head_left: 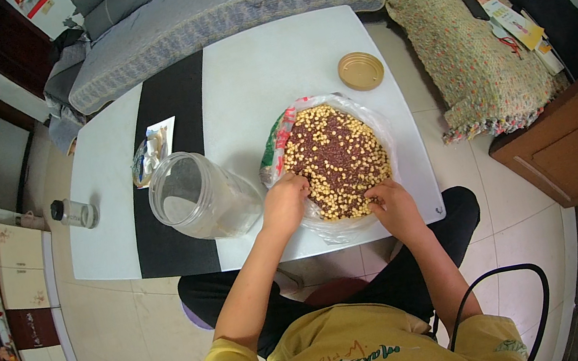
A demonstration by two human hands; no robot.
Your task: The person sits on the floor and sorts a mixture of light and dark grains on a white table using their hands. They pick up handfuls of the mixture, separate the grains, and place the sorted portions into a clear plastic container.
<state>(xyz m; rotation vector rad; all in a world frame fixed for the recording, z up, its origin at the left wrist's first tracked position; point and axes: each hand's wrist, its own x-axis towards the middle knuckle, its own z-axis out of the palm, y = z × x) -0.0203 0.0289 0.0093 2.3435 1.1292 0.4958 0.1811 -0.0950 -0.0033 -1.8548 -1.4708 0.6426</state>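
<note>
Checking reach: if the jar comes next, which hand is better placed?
Left, likely: the left hand is near the jar; the right hand is farther off, on the right side of the bag.

Maroon and yellow grains point(337, 156), gold lid point(361, 71), black-banded white table point(269, 68), patterned grey-blue sofa point(216, 27)

A grey-blue sofa point(228, 12) is stretching across the top of the frame, and a speckled cover point(433, 35) is hanging at upper right. A brown wooden cabinet point(567, 135) is standing toward the right edge. A white table point(268, 60) with a black band point(175, 104) is filling the centre. Pale floor tiles point(114, 327) are spreading at lower left, beside a cream-and-dark-red cabinet point(24, 277). A dark door point(6, 45) is showing at upper left.
</note>
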